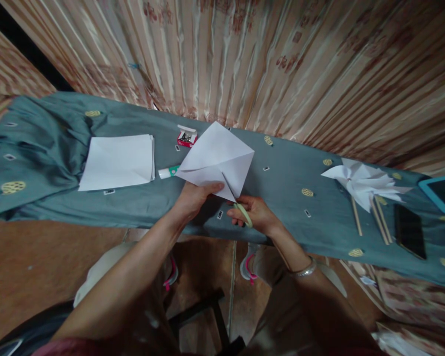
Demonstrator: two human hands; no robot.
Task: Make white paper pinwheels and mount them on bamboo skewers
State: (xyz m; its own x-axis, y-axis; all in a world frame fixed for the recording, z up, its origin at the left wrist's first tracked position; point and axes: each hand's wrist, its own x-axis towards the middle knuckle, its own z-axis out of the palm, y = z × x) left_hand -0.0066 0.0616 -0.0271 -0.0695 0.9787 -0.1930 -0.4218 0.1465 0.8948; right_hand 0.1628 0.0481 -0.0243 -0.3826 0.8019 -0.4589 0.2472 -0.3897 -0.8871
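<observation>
The white paper square [217, 148] was over the tabletop [287, 173], its near edge pinched by the left hand [198, 196], while the right hand [255, 212] curled around the scissors [245, 218]. Cutting seemed in hand; the next snip likely called for a steady hold and careful aim.

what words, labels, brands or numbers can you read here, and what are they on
None can be read for certain.
Cloth: small printed tags between the pineapples, too small to read.
Box: faint pale print on its red side, too small.
Glue: label too small and partly hidden.
Curtain: red marks, too blurred to tell whether they are writing.
Held sheet: no writing seen.
</observation>
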